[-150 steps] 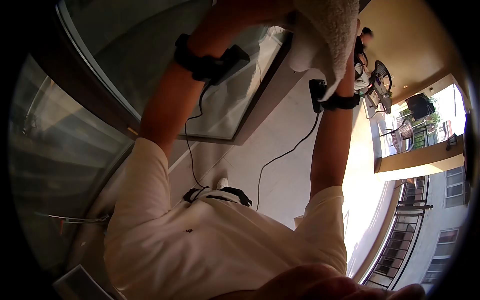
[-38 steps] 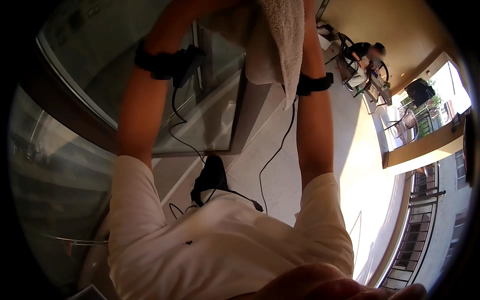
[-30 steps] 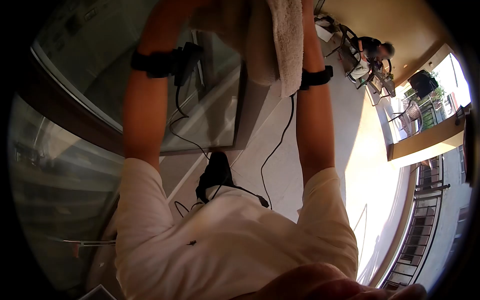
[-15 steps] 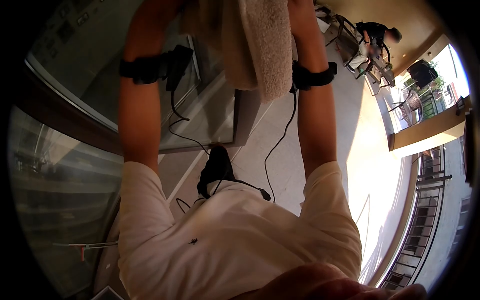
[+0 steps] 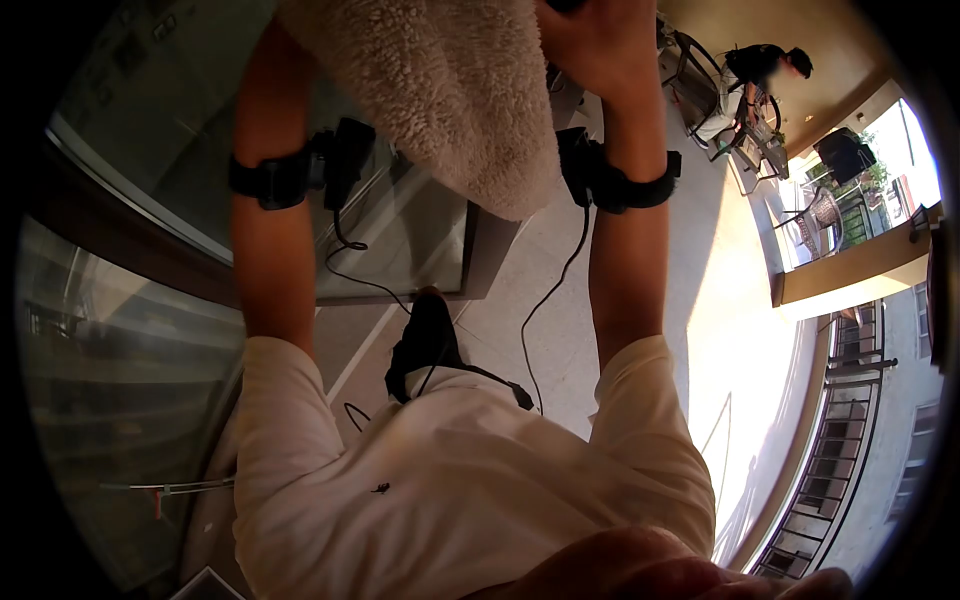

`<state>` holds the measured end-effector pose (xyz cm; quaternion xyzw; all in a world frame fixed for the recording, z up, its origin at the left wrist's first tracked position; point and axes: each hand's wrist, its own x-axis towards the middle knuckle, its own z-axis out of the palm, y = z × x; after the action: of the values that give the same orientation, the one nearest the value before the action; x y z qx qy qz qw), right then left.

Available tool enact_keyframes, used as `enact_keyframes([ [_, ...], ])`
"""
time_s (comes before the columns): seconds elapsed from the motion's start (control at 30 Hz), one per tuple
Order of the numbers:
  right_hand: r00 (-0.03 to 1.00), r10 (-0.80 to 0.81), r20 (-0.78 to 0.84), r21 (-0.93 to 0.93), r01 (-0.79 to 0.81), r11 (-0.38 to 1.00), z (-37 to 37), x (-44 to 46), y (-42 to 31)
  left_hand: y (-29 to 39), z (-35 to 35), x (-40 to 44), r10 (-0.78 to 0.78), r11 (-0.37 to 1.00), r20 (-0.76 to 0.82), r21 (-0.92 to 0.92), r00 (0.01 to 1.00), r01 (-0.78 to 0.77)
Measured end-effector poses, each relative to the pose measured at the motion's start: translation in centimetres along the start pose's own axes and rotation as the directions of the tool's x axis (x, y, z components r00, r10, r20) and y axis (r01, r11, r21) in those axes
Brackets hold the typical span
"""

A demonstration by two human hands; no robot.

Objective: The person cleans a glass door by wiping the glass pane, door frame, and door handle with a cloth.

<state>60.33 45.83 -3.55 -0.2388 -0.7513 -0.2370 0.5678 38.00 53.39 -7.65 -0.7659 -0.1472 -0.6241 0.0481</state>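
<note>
Head view showed us a fluffy towel (image 5: 440, 110) hanging up top, beside our right hand (image 5: 605, 45); our left hand was hidden, and we couldn't tell how either's fingers stood. We judged it soft, light, limp, best gripped by a bunched fold.

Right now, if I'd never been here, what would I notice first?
Probably the fluffy beige towel, hanging at the top between the arms. Next, the black straps around both of them. Then the bright, sunlit floor over on the right.
</note>
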Motion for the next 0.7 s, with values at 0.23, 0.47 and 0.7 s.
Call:
enact_keyframes([
  [0.23,0.999,0.052,0.007,-0.031,-0.052,0.998,-0.4,0.0,-0.2,0.6,1.7,-1.0,0.022,0.999,-0.031,0.043,0.999,-0.020],
  [0.47,0.999,0.032,-0.003,0.015,-0.032,0.999,-0.3,0.6,-0.6,0.8,2.6,-0.6,0.008,0.998,-0.016,0.067,1.000,-0.007],
  [0.7,0.990,0.144,0.005,0.135,-0.143,0.980,2.0,0.2,2.7,0.8,2.9,1.0,-0.012,0.993,0.035,0.122,0.999,0.008],
])
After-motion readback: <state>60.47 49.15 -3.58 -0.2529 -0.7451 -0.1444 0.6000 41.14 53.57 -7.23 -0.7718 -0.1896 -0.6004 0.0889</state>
